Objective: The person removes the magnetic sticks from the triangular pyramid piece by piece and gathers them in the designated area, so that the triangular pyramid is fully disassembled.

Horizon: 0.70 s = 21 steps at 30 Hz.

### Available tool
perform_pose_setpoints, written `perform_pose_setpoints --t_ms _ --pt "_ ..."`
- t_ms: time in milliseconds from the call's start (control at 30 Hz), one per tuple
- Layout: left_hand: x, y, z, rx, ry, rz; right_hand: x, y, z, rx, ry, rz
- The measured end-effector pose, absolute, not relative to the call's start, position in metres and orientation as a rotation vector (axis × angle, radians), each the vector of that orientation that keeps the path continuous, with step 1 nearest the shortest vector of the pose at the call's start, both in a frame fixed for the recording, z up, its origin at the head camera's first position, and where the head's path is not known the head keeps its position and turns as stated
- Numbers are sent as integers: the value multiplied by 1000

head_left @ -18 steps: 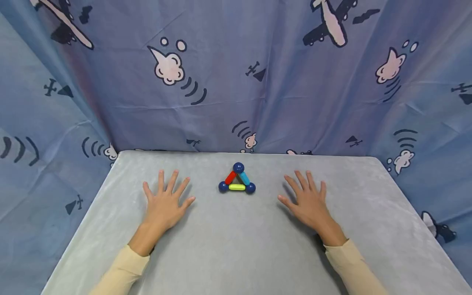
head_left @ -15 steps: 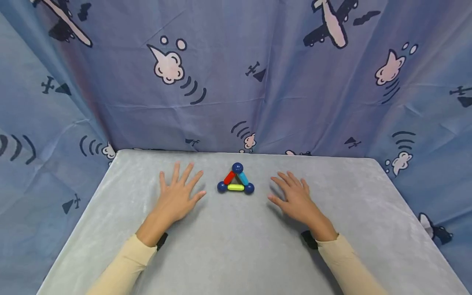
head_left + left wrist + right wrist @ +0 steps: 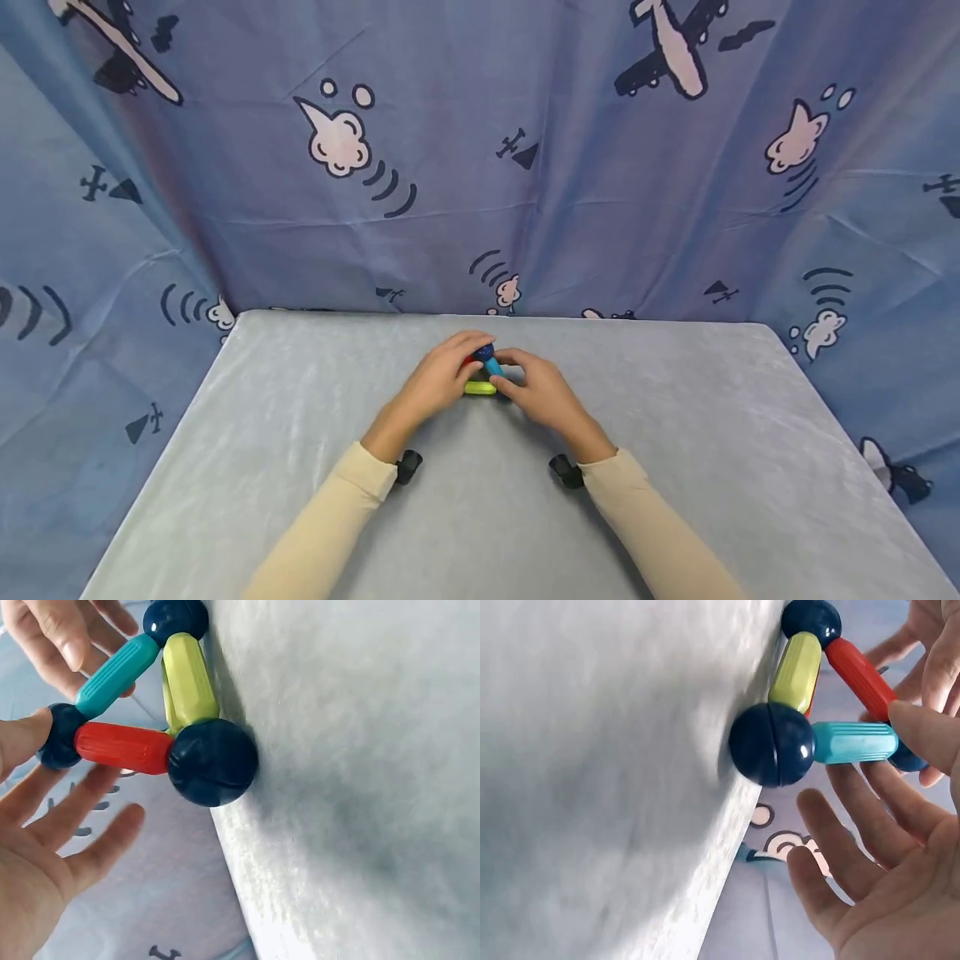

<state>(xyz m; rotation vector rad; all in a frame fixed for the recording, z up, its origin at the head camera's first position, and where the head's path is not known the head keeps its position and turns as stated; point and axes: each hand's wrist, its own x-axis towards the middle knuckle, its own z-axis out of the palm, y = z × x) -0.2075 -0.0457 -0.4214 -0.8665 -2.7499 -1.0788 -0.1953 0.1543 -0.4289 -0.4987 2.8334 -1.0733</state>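
A triangular ball-and-stick building toy stands on the table, its corners navy balls. Its top navy ball [image 3: 486, 352] lies under the fingertips of my left hand [image 3: 433, 385], which pinches it between thumb and fingers. From the other side my right hand [image 3: 551, 396] pinches the upper end of the light-blue stick [image 3: 855, 742] beside that ball. A red stick [image 3: 124, 748] slopes down on the left. The yellow-green stick [image 3: 480, 388] runs along the bottom between a left navy ball [image 3: 213, 762] and a right navy ball [image 3: 771, 745]. Parts of further sticks show behind, mostly hidden.
Pale grey cloth covers the table [image 3: 480, 500]. A blue curtain [image 3: 450, 167] printed with planes and clouds hangs behind and at both sides. Black straps with cameras [image 3: 408, 467] sit on both wrists.
Both hands have moved inward from either side, from spread fingers to a hold on the upper part of the toy. The toy stays in about the same place.
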Motion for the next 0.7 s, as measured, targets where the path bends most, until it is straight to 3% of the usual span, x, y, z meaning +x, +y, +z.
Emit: perform_pose_setpoints --t_ms 300,700 --pt "-172 -52 -416 -905 -2707 -1195 -161 147 -428 -570 2907 -987" --pt "-153 -43 -421 -685 -2712 -1296 -146 147 -431 -598 2974 -969"
